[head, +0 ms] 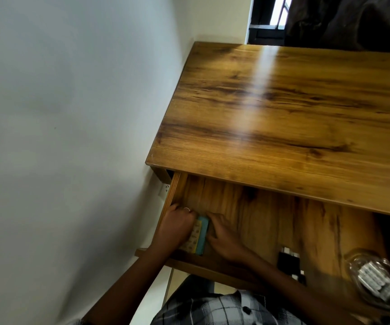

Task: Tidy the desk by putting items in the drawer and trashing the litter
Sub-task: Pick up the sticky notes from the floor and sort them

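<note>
The wooden drawer (271, 214) stands pulled out under the desk top (283, 113). Both my hands are inside its left end. My left hand (174, 227) curls around the left side of a small stack of sticky notes (200, 235), blue and yellow with a patterned pad. My right hand (222, 238) rests against the stack's right side, fingers bent on it. The stack lies in the drawer's front left corner.
A black small device (286, 259) lies in the drawer near its front wall. A clear glass dish (374, 277) holding a white blister strip sits at the drawer's right. A white wall runs along the left. A dark window and cloth are beyond the desk.
</note>
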